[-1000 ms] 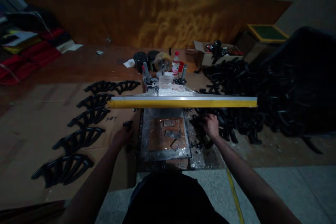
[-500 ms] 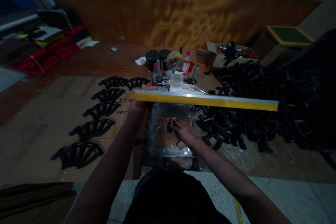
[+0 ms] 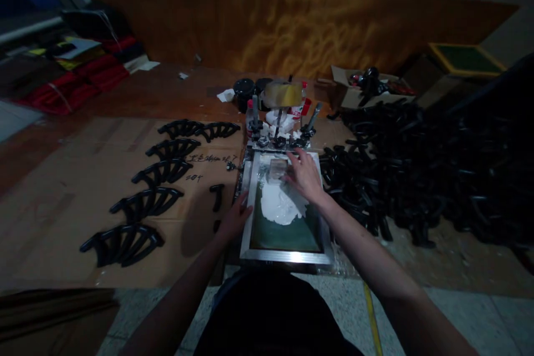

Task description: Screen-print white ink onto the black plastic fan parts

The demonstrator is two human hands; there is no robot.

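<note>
A silk-screen frame [image 3: 287, 256] with a metal border and green mesh lies flat in front of me. White ink [image 3: 280, 208] is spread in a thick patch over its upper middle. Near the far end of the mesh stands a small pale block-shaped squeegee [image 3: 278, 168], slightly blurred. Just right of it is my right hand [image 3: 306, 176], fingers and thumb apart and pointing towards the squeegee; I see no closed grip. My left hand [image 3: 237, 217] is at the frame's left border, fingers apart, holding nothing. Whatever lies under the mesh is hidden.
Fanned rows of black curved handles [image 3: 125, 247] lie on cardboard at left, with a single handle [image 3: 216, 197] nearer the frame. A large heap of black handles [image 3: 375, 178] covers the right. Behind the frame are clamps [image 3: 308, 128], a tape roll [image 3: 282, 94], jars [image 3: 244, 92] and an open carton [image 3: 367, 94].
The raised frame has come down flat. My left hand left its edge and moved nearer me; my right hand moved from the black handle underneath to beside the squeegee.
</note>
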